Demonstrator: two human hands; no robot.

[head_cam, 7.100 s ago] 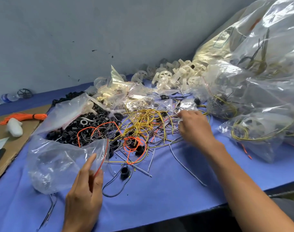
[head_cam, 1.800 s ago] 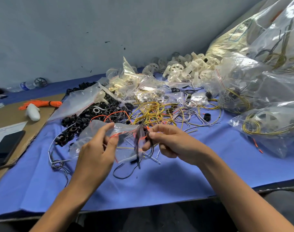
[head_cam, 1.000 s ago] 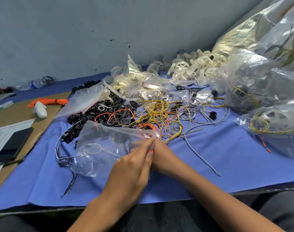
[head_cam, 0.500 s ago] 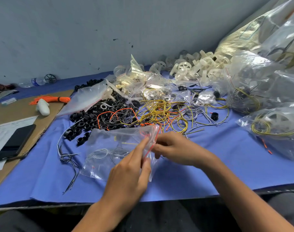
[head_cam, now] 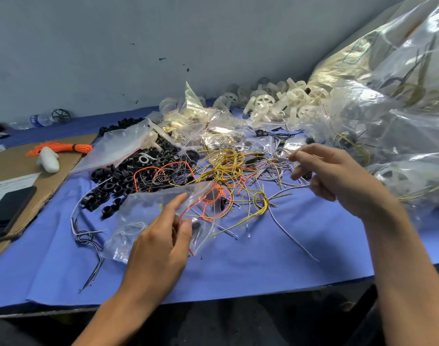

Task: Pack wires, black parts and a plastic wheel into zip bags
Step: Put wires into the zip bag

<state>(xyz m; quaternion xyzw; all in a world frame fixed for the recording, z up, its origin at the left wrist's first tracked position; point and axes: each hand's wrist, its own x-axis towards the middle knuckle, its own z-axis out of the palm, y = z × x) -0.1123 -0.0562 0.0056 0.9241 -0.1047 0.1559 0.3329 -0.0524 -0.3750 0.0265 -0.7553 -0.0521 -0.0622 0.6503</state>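
My left hand [head_cam: 161,243] pinches the red-striped mouth of a clear zip bag [head_cam: 143,216] that lies on the blue cloth; thin wires show inside it. My right hand [head_cam: 335,176] hovers over the tangle of yellow, orange and grey wires [head_cam: 228,171], fingers loosely spread and holding nothing. A heap of black ring parts [head_cam: 128,178] lies left of the wires. White plastic wheels [head_cam: 280,103] are piled at the back by the wall.
Large clear bags [head_cam: 388,116] of packed parts fill the right side. A cardboard sheet [head_cam: 18,166] on the left carries a black phone [head_cam: 8,208], an orange wire bundle [head_cam: 61,147] and a white object [head_cam: 47,159]. Loose grey wires [head_cam: 88,240] lie near the front edge.
My right hand let go of the bag's mouth and moved up and right over the wire pile. My left hand still holds the bag in about the same place.
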